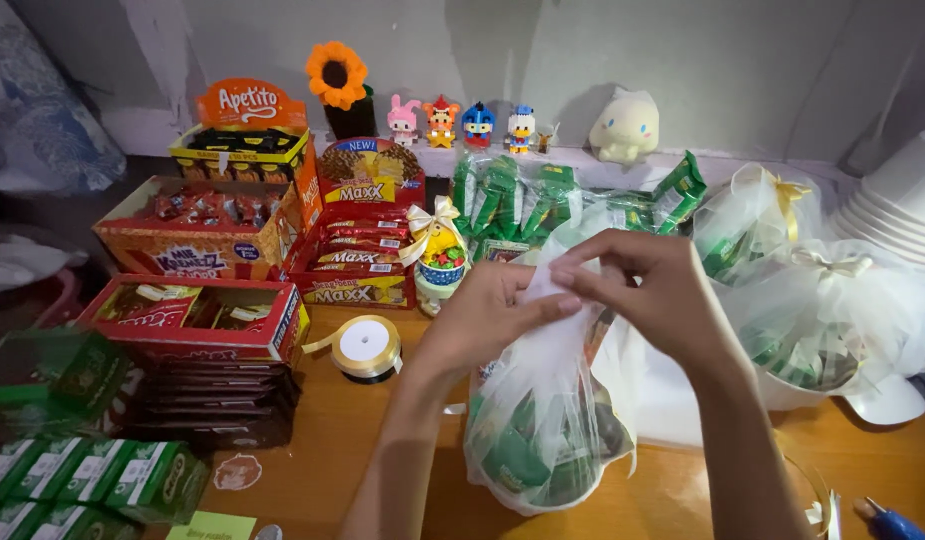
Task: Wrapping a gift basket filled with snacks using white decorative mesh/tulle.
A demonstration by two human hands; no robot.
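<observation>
The fingertips [567,300] of both hands meet at one spot, pinched shut on the gathered top of a white net wrap [542,385]. The left hand [487,320] closes around the neck of the net from the near side; the right hand [652,295] comes over from the far side, thumb and forefinger nipping the same bunch of fabric. Below them the wrap bulges around a bundle of green packets [517,455], standing upright on the wooden table [322,450] right in front of the person.

This looks like the gathering step: the neck is bunched but no ribbon shows on it yet. Tying it off would seem to call for one hand to hold the pinch while the other fetches ribbon (the gold ribbon spool [365,347] lies to the left, well apart). Finished bundles [822,310] with bows stand to the right, red snack boxes [197,320] to the left.
</observation>
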